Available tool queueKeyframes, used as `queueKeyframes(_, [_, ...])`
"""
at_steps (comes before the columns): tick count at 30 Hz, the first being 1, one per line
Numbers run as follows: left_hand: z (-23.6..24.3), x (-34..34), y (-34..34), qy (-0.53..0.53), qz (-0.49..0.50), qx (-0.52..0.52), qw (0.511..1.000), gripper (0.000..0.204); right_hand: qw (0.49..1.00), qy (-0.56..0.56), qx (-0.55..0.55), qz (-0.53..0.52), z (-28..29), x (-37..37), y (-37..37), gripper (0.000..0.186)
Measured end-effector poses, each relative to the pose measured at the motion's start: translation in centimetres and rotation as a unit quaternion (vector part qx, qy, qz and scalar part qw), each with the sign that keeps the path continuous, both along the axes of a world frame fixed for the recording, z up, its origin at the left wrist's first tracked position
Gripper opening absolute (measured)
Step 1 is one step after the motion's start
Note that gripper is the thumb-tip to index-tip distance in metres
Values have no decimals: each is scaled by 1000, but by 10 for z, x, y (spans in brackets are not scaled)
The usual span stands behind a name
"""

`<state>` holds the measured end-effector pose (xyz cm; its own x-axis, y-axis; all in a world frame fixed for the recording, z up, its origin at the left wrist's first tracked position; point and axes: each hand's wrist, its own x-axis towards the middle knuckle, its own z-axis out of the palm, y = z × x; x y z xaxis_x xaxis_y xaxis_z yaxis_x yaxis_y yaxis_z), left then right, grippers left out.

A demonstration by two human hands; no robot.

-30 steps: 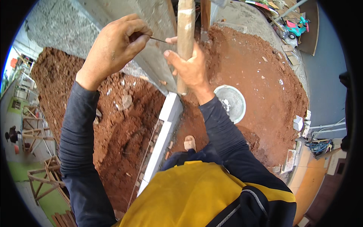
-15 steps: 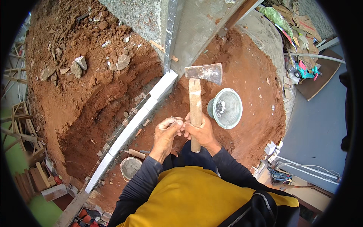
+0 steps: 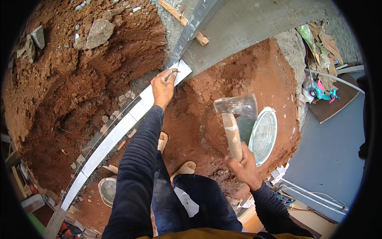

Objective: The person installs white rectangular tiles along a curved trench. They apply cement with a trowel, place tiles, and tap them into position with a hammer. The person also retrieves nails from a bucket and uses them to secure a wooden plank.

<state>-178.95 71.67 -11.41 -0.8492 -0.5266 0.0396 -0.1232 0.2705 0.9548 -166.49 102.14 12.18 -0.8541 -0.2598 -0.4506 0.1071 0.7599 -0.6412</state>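
My left hand (image 3: pixel 162 90) reaches out to the far end of a row of white blocks (image 3: pixel 106 148). Its fingers pinch a thin dark nail (image 3: pixel 174 71) over the top of the last block, close to the foot of a grey metal post (image 3: pixel 193 34). My right hand (image 3: pixel 243 167) is closed round the wooden handle of an axe (image 3: pixel 238 106). The axe head points up and away from me, in front of a grey-green bucket (image 3: pixel 266 135) that it partly covers. A taut string (image 3: pixel 104 134) runs along the blocks' left side.
Red earth slopes up at left, with loose stones (image 3: pixel 99 33) on it. A second bucket (image 3: pixel 107 192) stands beside my left forearm. A wood strip (image 3: pixel 175 12) crosses behind the post at a concrete wall (image 3: pixel 234 34). Pipes (image 3: pixel 314 197) and a toy vehicle (image 3: pixel 323 93) are at right.
My hands were together before me; now they are apart. The left has carried the nail forward to the block's end. The right has moved right with the axe, gripping its handle.
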Motion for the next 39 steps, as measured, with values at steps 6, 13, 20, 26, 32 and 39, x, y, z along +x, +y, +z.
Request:
queueKeyframes(6, [-25,-11,15,-9,25,-89,996,22,995,56,75,27,50,-74,-21,38])
queueKeyframes(13, [-30,-14,18,10,33,-129,991,19,944,168,151,241,45,-155,-62,51])
queueKeyframes(20, [-37,-14,17,26,37,-174,984,17,893,184,252,325,-13,-193,-89,51])
queueKeyframes(26, [-40,-14,17,26,36,-179,983,14,866,189,264,380,-51,-211,-84,53])
queueKeyframes(32, [-41,-16,18,38,42,-167,984,10,855,209,267,392,-63,-223,-78,52])
queueKeyframes(39, [-42,-17,18,29,58,-164,984,12,861,231,217,398,-63,-220,-78,51])
